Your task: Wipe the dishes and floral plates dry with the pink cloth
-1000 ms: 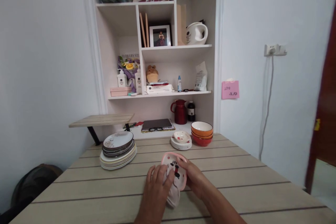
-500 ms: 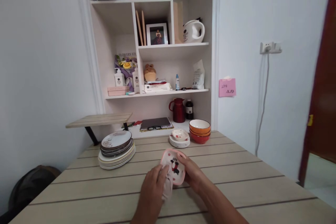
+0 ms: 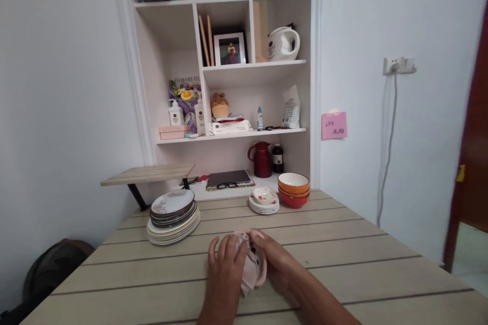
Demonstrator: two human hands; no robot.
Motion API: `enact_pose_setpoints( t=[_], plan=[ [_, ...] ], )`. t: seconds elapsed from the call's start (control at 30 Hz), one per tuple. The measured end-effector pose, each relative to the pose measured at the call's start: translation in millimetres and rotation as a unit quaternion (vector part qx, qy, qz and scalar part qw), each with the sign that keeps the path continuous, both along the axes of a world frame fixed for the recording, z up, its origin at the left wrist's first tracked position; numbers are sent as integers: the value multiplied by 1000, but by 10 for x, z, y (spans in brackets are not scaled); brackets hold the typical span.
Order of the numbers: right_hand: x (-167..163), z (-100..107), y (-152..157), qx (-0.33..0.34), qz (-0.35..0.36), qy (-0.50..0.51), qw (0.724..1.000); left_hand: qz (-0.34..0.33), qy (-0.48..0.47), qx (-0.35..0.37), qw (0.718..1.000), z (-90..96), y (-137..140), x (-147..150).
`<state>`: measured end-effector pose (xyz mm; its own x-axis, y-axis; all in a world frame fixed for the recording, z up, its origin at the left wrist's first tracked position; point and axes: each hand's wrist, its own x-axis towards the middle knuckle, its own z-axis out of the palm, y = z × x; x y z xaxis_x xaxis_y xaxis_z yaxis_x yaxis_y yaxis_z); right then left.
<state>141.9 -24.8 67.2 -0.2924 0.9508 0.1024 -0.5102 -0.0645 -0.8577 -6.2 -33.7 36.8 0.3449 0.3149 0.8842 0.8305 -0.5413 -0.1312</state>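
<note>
Low over the front middle of the table, my right hand (image 3: 278, 260) grips a small pink-rimmed dish (image 3: 263, 273) by its right side, thumb on the upper rim. A pale pinkish-grey cloth (image 3: 249, 270) lies over most of the dish's inside and hangs past its lower edge. My left hand (image 3: 224, 266) holds that cloth against the dish at its left side, with some fingers spread over the rim. Most of the dish's black cat picture is hidden by the cloth. The dish is tilted.
Stacked plates (image 3: 173, 231) stand at the table's left, under a small raised wooden shelf (image 3: 148, 174). Toward the back are small white saucers with a little dish on top (image 3: 264, 208) and orange and red bowls (image 3: 293, 198). Behind them sit a red jug (image 3: 262, 160) and a laptop (image 3: 229, 179).
The cloth has moved up and across the dish, covering its picture, and my left hand has moved up with it. The dish has tilted and come slightly lower in view.
</note>
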Motion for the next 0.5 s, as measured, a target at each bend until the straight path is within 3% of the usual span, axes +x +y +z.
enact_pose_setpoints(
  t=[0.23,0.4,0.5],
  plan=[
    [4,-68,34,-16,-43,-8,999,-82,35,-121,989,23,29,-91],
    [9,-19,39,-90,-123,-31,988,-82,112,-140,980,49,-59,-112],
    [18,-25,42,-76,-135,-30,987,-64,139,-137,979,23,-80,-90]
  ],
)
